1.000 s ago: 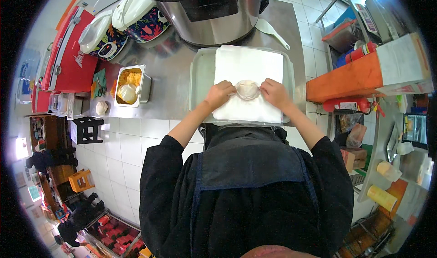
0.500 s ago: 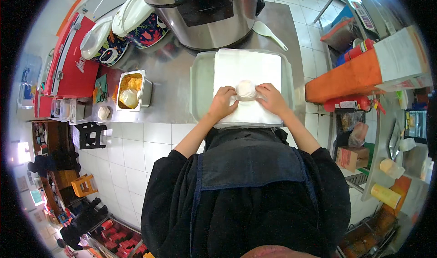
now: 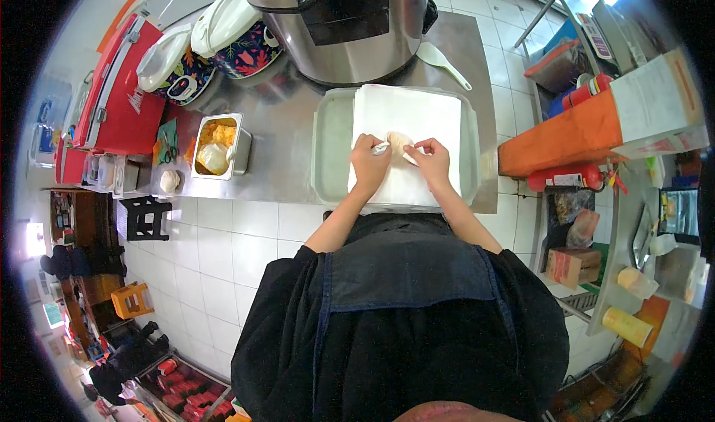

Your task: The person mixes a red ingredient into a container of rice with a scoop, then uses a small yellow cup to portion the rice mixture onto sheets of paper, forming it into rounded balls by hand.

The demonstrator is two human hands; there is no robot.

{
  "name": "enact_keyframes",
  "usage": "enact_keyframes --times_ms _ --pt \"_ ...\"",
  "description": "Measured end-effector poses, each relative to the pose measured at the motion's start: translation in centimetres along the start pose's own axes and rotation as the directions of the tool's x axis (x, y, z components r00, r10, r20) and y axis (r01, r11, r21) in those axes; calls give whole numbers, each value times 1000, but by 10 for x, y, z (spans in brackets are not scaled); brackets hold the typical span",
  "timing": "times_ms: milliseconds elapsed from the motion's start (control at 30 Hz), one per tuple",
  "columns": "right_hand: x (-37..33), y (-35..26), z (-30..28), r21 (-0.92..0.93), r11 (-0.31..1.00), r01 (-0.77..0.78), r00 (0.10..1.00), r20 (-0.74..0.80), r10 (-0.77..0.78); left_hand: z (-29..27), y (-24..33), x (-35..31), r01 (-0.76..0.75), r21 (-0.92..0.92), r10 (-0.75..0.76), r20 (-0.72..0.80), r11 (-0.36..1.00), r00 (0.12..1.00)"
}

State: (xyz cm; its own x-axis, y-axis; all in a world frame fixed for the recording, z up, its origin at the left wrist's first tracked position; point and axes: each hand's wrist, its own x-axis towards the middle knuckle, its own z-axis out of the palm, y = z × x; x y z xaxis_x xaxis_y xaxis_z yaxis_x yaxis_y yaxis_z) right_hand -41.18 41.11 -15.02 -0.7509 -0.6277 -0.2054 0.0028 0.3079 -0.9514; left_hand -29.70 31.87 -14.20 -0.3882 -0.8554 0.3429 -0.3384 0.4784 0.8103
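A small round, pale, bun-like piece (image 3: 399, 140) lies on a stack of white paper sheets (image 3: 439, 116), with thin white wrapping about its sides. Whether that wrapping is paper or film I cannot tell. On its left, my left hand (image 3: 369, 163) is closed, pinching a bunched end of the white wrapping (image 3: 380, 148). From the right, my right hand (image 3: 433, 165) also has fingers and thumb closed on the wrapping, close to the piece. The sheets rest in a pale grey-green tray (image 3: 328, 139), reaching over its right part. My fingers partly hide the piece's lower side.
A large steel cooker (image 3: 342, 46) stands behind the tray, with a white rice paddle (image 3: 445, 66) beside it. Leftward are a metal container (image 3: 240, 150) of yellow-orange food, a white ball-like bundle (image 3: 170, 181), two patterned pots (image 3: 242, 49) and a red cool box (image 3: 123, 98).
Both hands have drawn closer around the piece and pinch its wrapping. Its round white top has become a smaller tan shape between the fingers. The whole view has shifted slightly.
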Motion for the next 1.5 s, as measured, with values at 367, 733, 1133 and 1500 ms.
enact_keyframes --times_ms 367,733,1133,1500 --pt "5 -7 -10 30 969 245 953 174 -246 -4 5 -6 -214 87 183 269 973 945" --pt "34 -31 -1 -330 815 476 865 346 -365 -12 -4 16 -70 72 39 371 995 928" --pt "73 12 1 -345 913 217 954 271 -124 1 0 -10 -338 -88 327 562 937 760" --pt "45 -45 -5 -100 962 -252 813 517 267 -47 -35 32 384 -325 -233 418 864 878"
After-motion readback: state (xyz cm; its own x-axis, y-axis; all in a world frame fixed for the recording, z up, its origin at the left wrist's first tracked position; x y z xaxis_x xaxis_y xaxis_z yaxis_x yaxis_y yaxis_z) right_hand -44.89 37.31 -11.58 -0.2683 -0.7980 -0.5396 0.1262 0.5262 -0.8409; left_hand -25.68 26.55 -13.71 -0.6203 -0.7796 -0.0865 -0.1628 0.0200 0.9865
